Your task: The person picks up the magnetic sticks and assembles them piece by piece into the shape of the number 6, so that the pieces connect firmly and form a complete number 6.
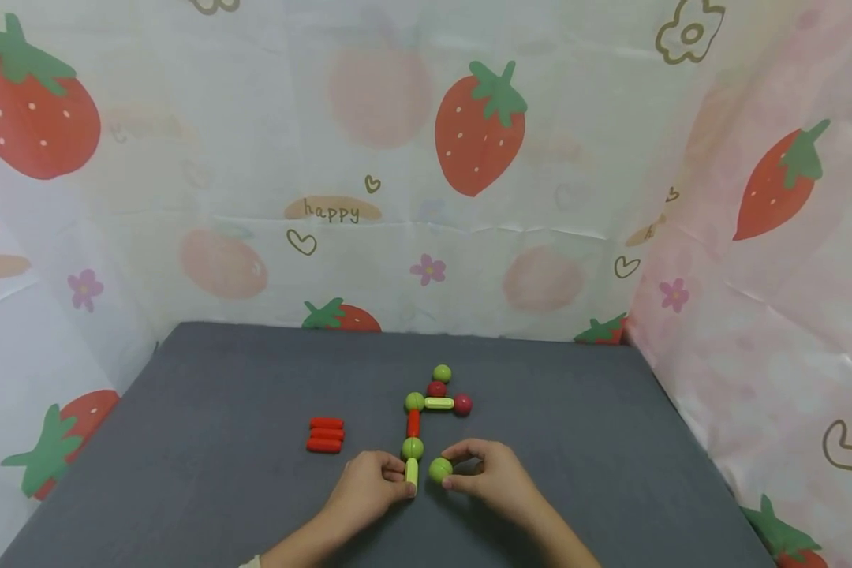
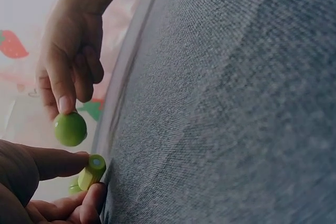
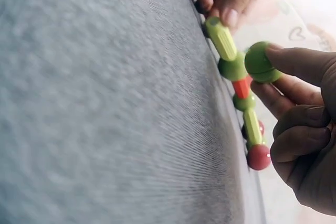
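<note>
My left hand (image 1: 369,485) pinches a yellow-green rod (image 1: 412,473) between thumb and fingers. The rod's upper end meets a green ball (image 1: 412,448), which joins a red rod (image 1: 414,424) and another green ball (image 1: 415,402) farther up. From that ball a second yellow-green rod (image 1: 439,403) runs right to a red ball (image 1: 462,405). A loose green ball (image 3: 262,62) is pinched between the thumb and fingers of my right hand (image 1: 493,477), just right of the chain and apart from it. In the left wrist view, the held rod's round end (image 2: 96,162) faces the camera.
Several red rods (image 1: 325,435) lie side by side left of the chain. Behind it, a red ball (image 1: 436,389) and a green ball (image 1: 442,373) sit close together. A dark grey cloth (image 1: 220,410) covers the table; printed curtains (image 1: 397,158) hang behind and at the sides.
</note>
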### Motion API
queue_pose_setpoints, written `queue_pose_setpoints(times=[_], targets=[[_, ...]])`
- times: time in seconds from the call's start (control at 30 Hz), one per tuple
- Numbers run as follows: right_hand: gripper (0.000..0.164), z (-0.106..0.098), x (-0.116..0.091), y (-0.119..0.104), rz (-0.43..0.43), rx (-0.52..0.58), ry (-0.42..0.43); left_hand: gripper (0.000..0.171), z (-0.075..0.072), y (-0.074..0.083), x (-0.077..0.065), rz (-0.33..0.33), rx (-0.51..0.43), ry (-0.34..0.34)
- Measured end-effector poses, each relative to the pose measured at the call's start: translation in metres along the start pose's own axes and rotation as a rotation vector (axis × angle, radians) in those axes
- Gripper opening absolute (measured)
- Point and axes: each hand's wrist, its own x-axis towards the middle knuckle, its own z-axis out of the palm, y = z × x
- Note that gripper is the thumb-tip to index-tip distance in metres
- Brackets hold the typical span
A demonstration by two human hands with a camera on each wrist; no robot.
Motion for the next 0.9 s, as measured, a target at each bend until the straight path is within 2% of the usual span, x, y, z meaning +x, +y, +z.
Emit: queue_pose_setpoints(times=[0.37, 0.5, 0.63, 0.9], targets=[[0.027, 0.015, -0.003, -0.001, -0.007, -0.012, -0.092, 0.011, -0.001, 0.004, 0.008, 0.006, 0.038, 0.003], [0.025, 0.020, -0.004, -0.001, -0.010, -0.020, -0.111, 0.014, -0.001, 0.005, 0.011, 0.033, 0.060, 0.014], [0.026, 0.026, -0.004, 0.000, -0.014, -0.024, -0.135, 0.018, -0.001, 0.006, 0.012, 0.026, 0.052, 0.006], [0.028, 0.036, -0.004, 0.003, -0.050, -0.055, -0.107, 0.014, -0.001, 0.005, 0.013, 0.017, 0.059, 0.008]])
